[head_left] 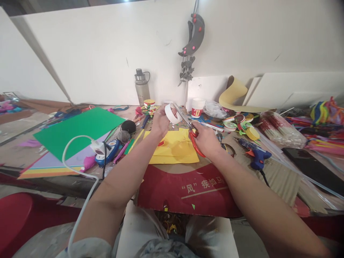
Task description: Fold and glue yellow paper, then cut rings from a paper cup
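Note:
My left hand (159, 122) is raised over the table, its fingers closed on a white ring-shaped band (169, 113) that looks like paper. In my right hand (206, 138) is a pair of scissors (194, 142) with red-orange handles. Their metal blades point up and left, at the right side of the white band; whether they touch it I cannot tell. Below both hands lie yellow sheets (177, 157) on a red printed board (161, 188). Behind the scissors stands a stack of paper cups (198, 106).
A blue glue gun (257, 157) and a black phone (313, 166) lie to the right. On the left are a green sheet (80, 129), a blue-and-white power strip (109, 152) and a white cable (87, 200) crossing near my left forearm. A bottle (142, 91) stands at the back.

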{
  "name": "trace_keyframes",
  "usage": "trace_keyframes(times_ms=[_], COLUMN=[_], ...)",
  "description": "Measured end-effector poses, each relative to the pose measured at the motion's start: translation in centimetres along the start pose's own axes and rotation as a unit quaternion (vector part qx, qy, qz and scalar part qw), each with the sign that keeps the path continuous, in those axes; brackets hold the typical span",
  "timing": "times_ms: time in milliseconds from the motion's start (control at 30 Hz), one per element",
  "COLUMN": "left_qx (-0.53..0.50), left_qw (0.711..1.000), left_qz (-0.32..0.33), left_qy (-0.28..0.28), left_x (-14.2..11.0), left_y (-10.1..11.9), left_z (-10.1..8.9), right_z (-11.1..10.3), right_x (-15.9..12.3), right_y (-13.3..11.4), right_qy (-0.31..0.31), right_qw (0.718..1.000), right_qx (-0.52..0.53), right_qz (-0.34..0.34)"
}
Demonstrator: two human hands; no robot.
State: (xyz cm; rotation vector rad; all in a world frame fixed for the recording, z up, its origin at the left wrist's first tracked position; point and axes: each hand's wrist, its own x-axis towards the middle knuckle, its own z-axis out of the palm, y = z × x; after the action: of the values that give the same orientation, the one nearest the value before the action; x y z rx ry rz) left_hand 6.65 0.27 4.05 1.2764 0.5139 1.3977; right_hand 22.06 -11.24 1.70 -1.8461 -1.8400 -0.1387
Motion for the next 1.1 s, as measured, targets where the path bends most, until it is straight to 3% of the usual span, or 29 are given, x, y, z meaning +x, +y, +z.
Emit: trace_keyframes(times_ms=[200,400,700,1100], left_qx=[0.005,0.076,0.032,0.025], left_qw=[1.0,0.995,0.995,0.997], left_qz=[-0.016,0.048,0.037,0.007], left_qy=[-0.007,-0.038,-0.091,-0.079], left_x=[0.1,0.1,-0.2,0.2], left_y=[0.1,0.6,0.4,0.1], left_z=[-0.3,-1.2,-1.0,-1.2], right_z=[-0.2,-0.1,-0.1,-0.4], right_x=[0.0,0.1,0.1,0.2], right_y=[0.0,0.3,0.5,0.4], right_qy=[-0.005,0.006,0.026,-0.002], right_qw=[1.0,1.0,0.999,1.0], right_qx=[-0.002,0.006,0.02,0.001], right_qz=[0.003,-0.009,-0.034,-0.004])
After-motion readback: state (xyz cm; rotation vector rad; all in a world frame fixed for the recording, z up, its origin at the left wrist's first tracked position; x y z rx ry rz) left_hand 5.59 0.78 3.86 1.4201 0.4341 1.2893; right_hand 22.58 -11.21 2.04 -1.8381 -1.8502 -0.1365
